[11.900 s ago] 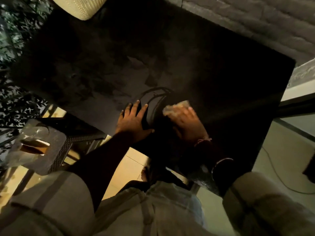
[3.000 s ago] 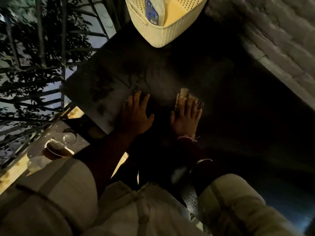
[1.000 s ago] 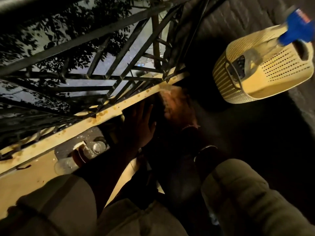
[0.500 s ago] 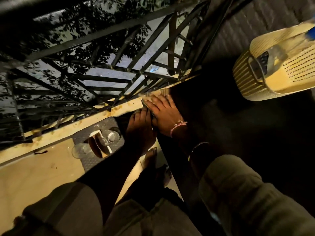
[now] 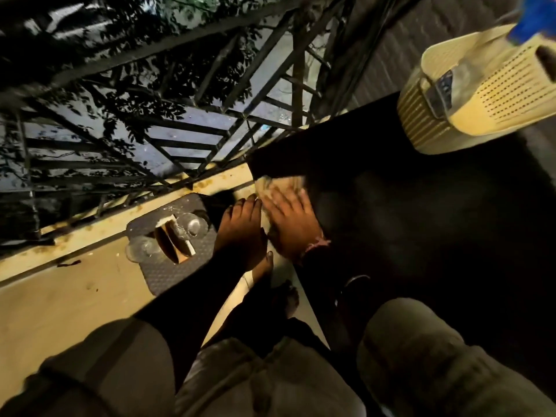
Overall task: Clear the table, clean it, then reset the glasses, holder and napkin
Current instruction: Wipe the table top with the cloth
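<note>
The black table [image 5: 421,212] fills the right side of the view. My right hand [image 5: 293,224] presses flat on a pale cleaning cloth [image 5: 278,183] at the table's left edge, close to its far corner. My left hand [image 5: 240,230] hangs cupped just beside and below that edge, fingers together, holding nothing that I can see. On a dark perforated seat [image 5: 168,272] to the left stand two clear glasses [image 5: 192,225] [image 5: 141,251] with a brown holder [image 5: 173,242] and a white napkin between them.
A cream perforated basket [image 5: 481,94] holding a spray bottle with a blue top [image 5: 532,19] sits on the table's far right. A black metal railing [image 5: 186,136] runs along the yellow ledge [image 5: 90,227] beyond the seat. My bare foot [image 5: 285,299] is on the floor below.
My right hand has slid the cloth from the table's middle to its left edge near the far corner. My left hand has left the tabletop and now sits just off the edge.
</note>
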A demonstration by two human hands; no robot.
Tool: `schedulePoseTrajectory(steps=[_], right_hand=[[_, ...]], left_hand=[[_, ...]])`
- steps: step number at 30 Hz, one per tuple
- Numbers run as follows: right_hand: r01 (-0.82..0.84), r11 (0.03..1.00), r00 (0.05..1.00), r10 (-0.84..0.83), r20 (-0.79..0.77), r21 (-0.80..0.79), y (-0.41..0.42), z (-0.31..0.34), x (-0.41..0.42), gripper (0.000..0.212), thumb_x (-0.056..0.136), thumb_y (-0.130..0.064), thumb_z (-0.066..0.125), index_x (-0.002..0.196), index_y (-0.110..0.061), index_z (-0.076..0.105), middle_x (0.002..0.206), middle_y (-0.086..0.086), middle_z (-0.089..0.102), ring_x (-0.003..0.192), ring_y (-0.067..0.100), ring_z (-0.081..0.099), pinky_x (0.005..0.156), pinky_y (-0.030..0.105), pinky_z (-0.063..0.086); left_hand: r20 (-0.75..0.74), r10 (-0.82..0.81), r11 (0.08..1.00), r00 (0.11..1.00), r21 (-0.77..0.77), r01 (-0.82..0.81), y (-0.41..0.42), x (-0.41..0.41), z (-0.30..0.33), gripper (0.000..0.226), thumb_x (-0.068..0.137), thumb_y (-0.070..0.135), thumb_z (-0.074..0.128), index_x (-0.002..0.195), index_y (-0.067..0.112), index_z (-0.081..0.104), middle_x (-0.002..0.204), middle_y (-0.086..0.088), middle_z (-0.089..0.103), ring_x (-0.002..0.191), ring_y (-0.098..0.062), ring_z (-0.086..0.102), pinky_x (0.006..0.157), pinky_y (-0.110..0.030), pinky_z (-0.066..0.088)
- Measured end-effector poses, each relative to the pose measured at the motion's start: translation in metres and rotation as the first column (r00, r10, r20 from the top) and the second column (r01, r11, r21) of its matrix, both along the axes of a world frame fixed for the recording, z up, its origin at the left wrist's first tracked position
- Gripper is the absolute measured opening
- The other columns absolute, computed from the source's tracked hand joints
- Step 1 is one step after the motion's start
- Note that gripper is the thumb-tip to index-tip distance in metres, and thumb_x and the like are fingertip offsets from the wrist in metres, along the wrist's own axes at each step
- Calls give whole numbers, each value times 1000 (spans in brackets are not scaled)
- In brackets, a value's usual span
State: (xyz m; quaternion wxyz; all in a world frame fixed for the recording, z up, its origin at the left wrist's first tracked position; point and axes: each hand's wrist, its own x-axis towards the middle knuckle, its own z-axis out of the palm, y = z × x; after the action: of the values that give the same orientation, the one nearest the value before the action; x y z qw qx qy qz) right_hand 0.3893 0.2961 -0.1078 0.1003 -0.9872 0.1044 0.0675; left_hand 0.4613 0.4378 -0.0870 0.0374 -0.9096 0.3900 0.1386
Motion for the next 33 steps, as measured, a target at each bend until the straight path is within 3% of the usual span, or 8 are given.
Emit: schedulePoseTrajectory(steps=[6, 10, 14, 20, 22, 27, 31, 33], right_hand=[[334, 942, 942, -335, -18, -25, -1, 1, -74, 84, 78, -43, 55, 156, -23, 34, 163, 10, 32, 150, 36, 28, 121, 61, 15], [-29, 1000, 999, 29, 22, -4, 21, -3, -117, 77, 85, -46, 57, 155, -21, 37, 165, 8, 30, 152, 35, 26, 119, 61, 21], [372, 927, 928, -371, 30, -53, 28, -3, -157, 71, 94, -53, 42, 156, -19, 35, 160, 11, 36, 148, 37, 32, 116, 61, 26], [383, 923, 923, -384, -27, -36, 27, -5, -208, 76, 91, -57, 47, 158, -25, 29, 162, 9, 32, 150, 36, 27, 120, 60, 19], [645, 762, 761, -647, -45, -48, 31, -4, -210, 81, 91, -60, 45, 160, -23, 24, 164, 10, 26, 152, 38, 19, 122, 62, 12], [343, 938, 938, -345, 23, 60, 24, 6, -189, 73, 94, -58, 40, 159, -25, 28, 165, 4, 28, 153, 32, 21, 121, 59, 18], [728, 685, 685, -726, -54, 27, 8, -6, -162, 78, 91, -55, 43, 159, -23, 23, 166, 10, 22, 153, 37, 16, 119, 65, 15], [636, 769, 771, -636, -30, 55, 15, -5, -136, 80, 92, -61, 37, 160, -22, 24, 166, 9, 21, 153, 36, 17, 121, 63, 9]], left_hand=[[9, -59, 998, 998, -27, 60, 1, -40, 13, 84, 80, 43, 68, 152, 6, 44, 155, -14, 46, 136, -36, 48, 110, -49, 42], [0, -134, 990, 991, -49, 134, -9, -61, 21, 71, 88, 45, 49, 148, 8, 46, 149, -13, 49, 133, -33, 48, 109, -48, 42], [-58, -178, 983, 982, -49, 176, -8, -81, 21, 77, 83, 53, 54, 148, 13, 46, 147, -9, 50, 133, -31, 48, 111, -47, 41], [-31, -318, 948, 948, -38, 317, -23, -101, 24, 74, 85, 52, 57, 148, 14, 48, 150, -8, 49, 131, -32, 50, 108, -46, 42], [-46, -353, 936, 935, -31, 352, -32, -105, 23, 74, 83, 52, 58, 146, 13, 51, 150, -10, 50, 130, -34, 51, 106, -47, 42], [-30, -396, 915, 918, -98, 392, -52, -99, 17, 58, 84, 42, 53, 132, 10, 61, 133, -11, 61, 113, -34, 59, 92, -45, 46], [-34, -413, 909, 910, -72, 410, -65, -77, 16, 66, 76, 47, 53, 132, 13, 59, 131, -10, 59, 112, -34, 56, 91, -45, 47], [-34, -408, 911, 912, -89, 404, -71, -67, 15, 61, 76, 46, 54, 127, 14, 61, 126, -10, 61, 108, -34, 57, 88, -44, 47]])
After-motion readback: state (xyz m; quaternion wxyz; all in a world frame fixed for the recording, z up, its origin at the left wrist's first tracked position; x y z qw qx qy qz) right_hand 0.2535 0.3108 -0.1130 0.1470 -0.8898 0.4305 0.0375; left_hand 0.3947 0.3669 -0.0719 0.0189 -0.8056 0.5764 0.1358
